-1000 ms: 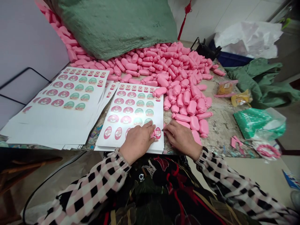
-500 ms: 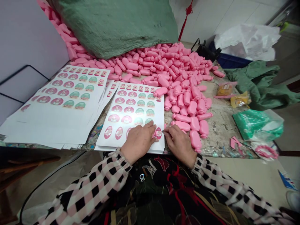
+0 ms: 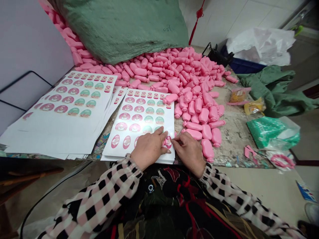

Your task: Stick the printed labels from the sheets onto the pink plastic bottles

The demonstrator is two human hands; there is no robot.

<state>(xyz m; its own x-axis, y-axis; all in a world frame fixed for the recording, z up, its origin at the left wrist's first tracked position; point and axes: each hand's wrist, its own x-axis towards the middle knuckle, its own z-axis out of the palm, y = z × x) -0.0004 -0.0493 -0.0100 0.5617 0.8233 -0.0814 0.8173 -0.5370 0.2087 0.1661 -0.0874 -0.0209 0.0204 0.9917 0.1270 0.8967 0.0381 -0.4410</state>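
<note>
Worktop [image 3: 236, 139] sticker sheet [image 3: 142, 114] lies under the open left hand [image 3: 149, 148], right hand [image 3: 189, 153] pinched at one oval label [image 3: 168, 142]

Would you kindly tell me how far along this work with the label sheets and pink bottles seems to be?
Little looks done: the pink bottles show no labels that I can see. In hand: the left hand and right hand are at a label on the front sheet. Left: the full sheets stacked beside it.
</note>
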